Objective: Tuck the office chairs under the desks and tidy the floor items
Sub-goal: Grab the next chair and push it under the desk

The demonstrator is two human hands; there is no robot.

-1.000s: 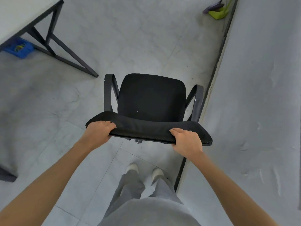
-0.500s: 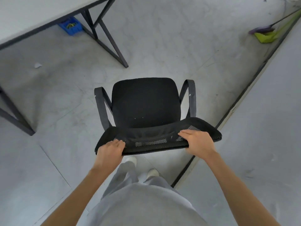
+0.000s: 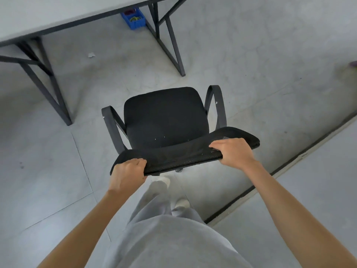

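Fingers of the left hand and right hand are curled over the chair backrest; the tabletop opening lies ahead, slightly left, seat angled toward it.

I cannot see the wheels of the chair, because its seat and back cover them. The desk runs off the top and left edges, and the blue bin under it holds small things too tiny to name. A purple thing is cut off at the right edge.
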